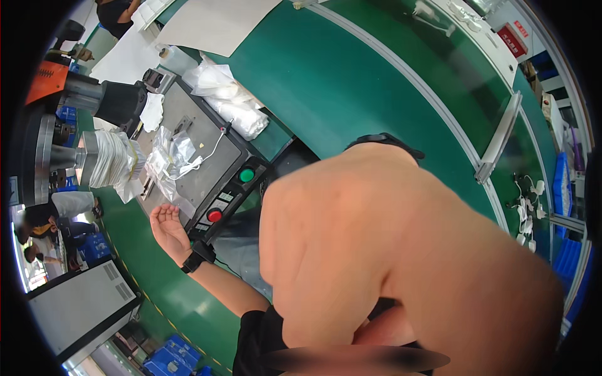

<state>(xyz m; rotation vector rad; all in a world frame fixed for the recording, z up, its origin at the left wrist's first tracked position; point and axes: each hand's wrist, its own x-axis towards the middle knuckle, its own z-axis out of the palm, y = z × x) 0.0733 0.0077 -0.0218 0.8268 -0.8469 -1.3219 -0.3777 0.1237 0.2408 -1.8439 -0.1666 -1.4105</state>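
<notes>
My left hand [168, 229], with a black band at its wrist, is palm up beside the front edge of a machine's grey bed [216, 135]. Its fingers are loosely bent and apart from the thumb, with nothing visible in them. Close by on the bed lie clear plastic bags [164, 164] and a white cable [191, 164]. My right hand [332, 213] looms very large and blurred near the camera, raised over the right half of the view. Its fingers are hidden; a black strap [385, 141] shows at its upper edge.
A green button [247, 175] and red button [215, 215] sit on the machine's front panel. Packed clear plastic [232, 103] lies along its far edge. Machine heads [113, 100] overhang at left. A green worktable [351, 81] extends right, with white cables [530, 207] farther over.
</notes>
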